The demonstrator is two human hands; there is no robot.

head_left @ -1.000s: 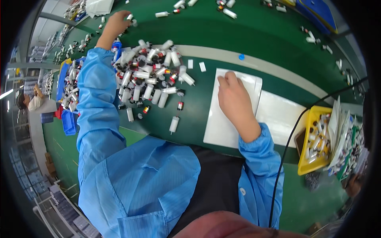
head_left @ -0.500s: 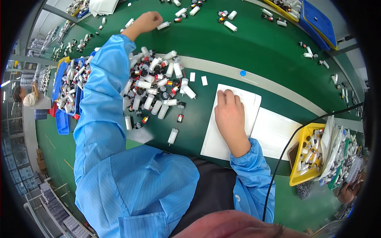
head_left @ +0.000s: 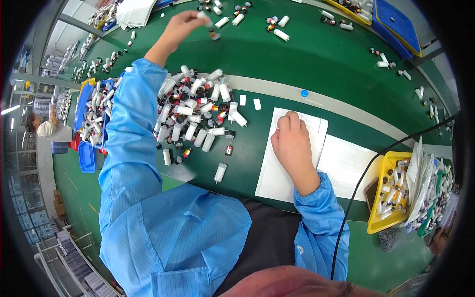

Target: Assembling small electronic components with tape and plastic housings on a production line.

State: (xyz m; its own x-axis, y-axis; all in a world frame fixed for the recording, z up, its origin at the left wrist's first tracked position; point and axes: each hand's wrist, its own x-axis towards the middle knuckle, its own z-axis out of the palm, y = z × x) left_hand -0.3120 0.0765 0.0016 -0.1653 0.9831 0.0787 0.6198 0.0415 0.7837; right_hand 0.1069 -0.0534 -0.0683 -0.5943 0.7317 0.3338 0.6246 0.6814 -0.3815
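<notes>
My left hand is stretched far across the green table and pinches a small white cylinder at the far side. Just beside it lies a short part with a dark, red-banded end. My right hand rests with curled fingers on a white sheet near the front edge, fingertips pressing on the paper. Between my arms lies a heap of several white cylinders with black and red caps. Both sleeves are blue.
A yellow bin of small parts stands at the right, with a black cable curving past it. Blue trays of cylinders sit at the left. Loose cylinders scatter the far table. Another person works at far left.
My left hand has reached farther across the table and lifted a white cylinder between its fingers. My right hand has stayed on the white sheet.
</notes>
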